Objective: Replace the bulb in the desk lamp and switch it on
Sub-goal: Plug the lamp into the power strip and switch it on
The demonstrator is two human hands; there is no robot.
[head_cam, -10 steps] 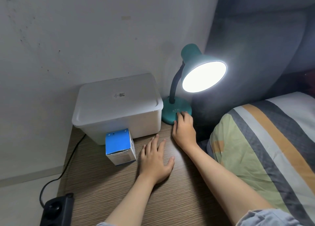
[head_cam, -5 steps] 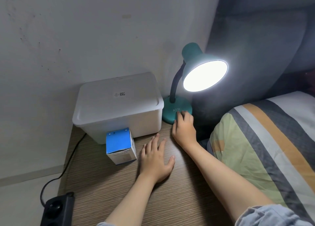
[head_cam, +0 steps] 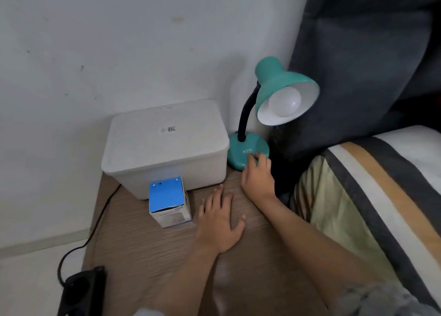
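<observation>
Teal metal desk lamp [head_cam: 269, 105] dark, white bulb [head_cam: 284, 102] unlit. Right hand [head_cam: 257, 175] fingers [head_cam: 253, 159] rest straight on base switch at lamp's 6 o'clock; left hand [head_cam: 218, 222] flat on wooden tabletop [head_cam: 148, 256]. Risk: lamp ends up off.

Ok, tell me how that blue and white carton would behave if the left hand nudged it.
The blue and white carton looks like thin cardboard, so probably light and easily crushed. It stands on a flat face on the wooden tabletop, so it would likely slide or tip, not roll. The left hand lies flat just beside it.
</observation>
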